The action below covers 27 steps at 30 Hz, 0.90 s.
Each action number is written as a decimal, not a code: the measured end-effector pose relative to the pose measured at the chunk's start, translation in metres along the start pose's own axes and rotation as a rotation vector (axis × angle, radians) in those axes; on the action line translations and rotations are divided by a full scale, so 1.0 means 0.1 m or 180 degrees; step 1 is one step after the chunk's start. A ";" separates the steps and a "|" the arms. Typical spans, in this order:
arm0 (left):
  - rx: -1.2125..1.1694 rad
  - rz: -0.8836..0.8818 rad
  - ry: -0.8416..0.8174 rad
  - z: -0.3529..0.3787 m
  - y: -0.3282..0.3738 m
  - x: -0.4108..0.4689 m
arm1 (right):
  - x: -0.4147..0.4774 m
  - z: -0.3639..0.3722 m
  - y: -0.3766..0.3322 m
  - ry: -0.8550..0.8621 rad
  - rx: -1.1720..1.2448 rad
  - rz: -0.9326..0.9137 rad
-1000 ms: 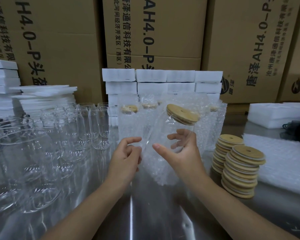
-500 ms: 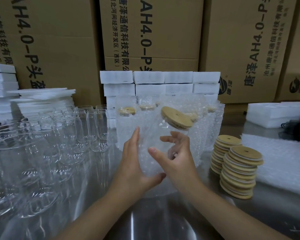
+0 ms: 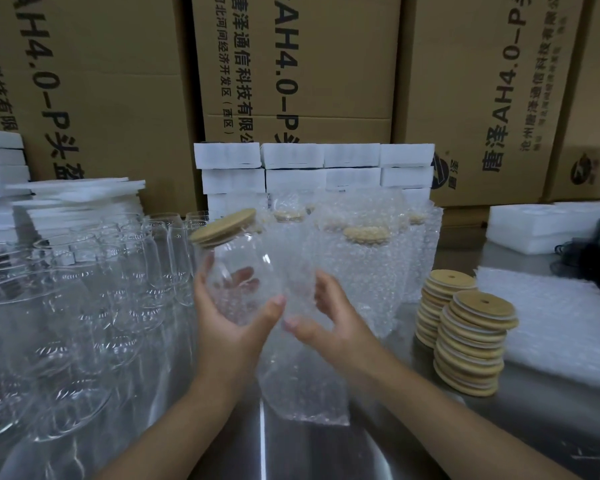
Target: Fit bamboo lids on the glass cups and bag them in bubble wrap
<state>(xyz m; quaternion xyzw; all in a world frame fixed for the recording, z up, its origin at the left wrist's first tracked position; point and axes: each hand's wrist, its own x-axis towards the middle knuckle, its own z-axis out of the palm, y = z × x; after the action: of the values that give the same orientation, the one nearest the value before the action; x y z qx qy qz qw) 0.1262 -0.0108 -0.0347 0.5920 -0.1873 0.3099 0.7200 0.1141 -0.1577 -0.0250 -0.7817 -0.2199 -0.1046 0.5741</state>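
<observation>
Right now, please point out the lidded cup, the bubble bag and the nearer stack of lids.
lidded cup (image 3: pixel 253 251), head view, glass wall.
bubble bag (image 3: pixel 302 386), head view, lower part.
nearer stack of lids (image 3: pixel 473 310), head view, top lid.

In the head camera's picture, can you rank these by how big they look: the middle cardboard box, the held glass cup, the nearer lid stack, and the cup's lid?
1. middle cardboard box, largest by far, though farthest away.
2. glass cup and nearer lid stack: these look about alike, so unranked.
3. bamboo lid on the cup, smallest.
</observation>
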 end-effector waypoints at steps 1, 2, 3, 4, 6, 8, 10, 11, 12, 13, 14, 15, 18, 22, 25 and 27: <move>-0.0103 0.0019 0.0117 -0.01 0.01 0.01 | -0.02 0.02 0.02 -0.0245 -0.0085 0.0042; -0.0149 0.0010 0.0193 -0.01 0.03 0.01 | -0.03 0.05 0.04 -0.0420 -0.0147 0.0046; -0.0149 -0.0002 0.0222 -0.01 0.04 0.01 | -0.05 0.08 0.06 -0.0498 -0.0185 0.0042; -0.0130 -0.0014 0.0190 -0.01 0.05 0.00 | -0.06 0.11 0.06 -0.0493 -0.0203 0.0057; -0.0088 -0.0061 -0.0053 0.01 0.08 -0.02 | -0.06 0.13 0.06 -0.0340 -0.0126 0.0077; -0.0034 -0.0103 -0.0362 0.01 0.10 -0.04 | -0.03 0.12 0.06 -0.0136 0.0057 0.0017; 0.0017 -0.0113 -0.0611 0.01 0.10 -0.05 | -0.01 0.11 0.07 0.0089 0.0196 -0.0083; 0.0060 -0.0115 -0.0719 0.01 0.09 -0.05 | -0.01 0.09 0.06 0.0201 0.0241 -0.0117; 0.0097 -0.0122 -0.0819 0.01 0.08 -0.05 | 0.00 0.08 0.05 0.0310 0.0295 -0.0138; 0.0132 -0.0135 -0.0912 0.01 0.06 -0.05 | 0.01 0.06 0.04 0.0423 0.0351 -0.0161; 0.0177 -0.0166 -0.1003 0.01 0.05 -0.04 | 0.01 0.03 0.03 0.0536 0.0421 -0.0180; 0.0234 -0.0218 -0.1091 0.00 0.02 -0.04 | 0.02 0.01 0.01 0.0635 0.0521 -0.0195; 0.0615 -0.0407 -0.1372 -0.03 -0.07 -0.03 | 0.01 -0.07 -0.03 0.0749 0.0779 -0.0303; 0.1070 -0.0544 -0.1634 -0.03 -0.15 -0.04 | 0.00 -0.12 -0.04 0.0860 0.0689 -0.0344; 0.1143 -0.0637 -0.1771 -0.02 -0.19 -0.05 | 0.00 -0.10 -0.05 0.0830 0.0604 -0.0374; 0.1106 -0.0661 -0.1756 -0.03 -0.18 -0.06 | 0.00 -0.09 -0.06 0.0765 0.0652 -0.0489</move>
<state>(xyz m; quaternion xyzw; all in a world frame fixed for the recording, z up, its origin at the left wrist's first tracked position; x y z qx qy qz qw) 0.1335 -0.0118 -0.0530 0.7833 -0.2581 0.0904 0.5582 0.1125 -0.1649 -0.0170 -0.6819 -0.2182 -0.2179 0.6632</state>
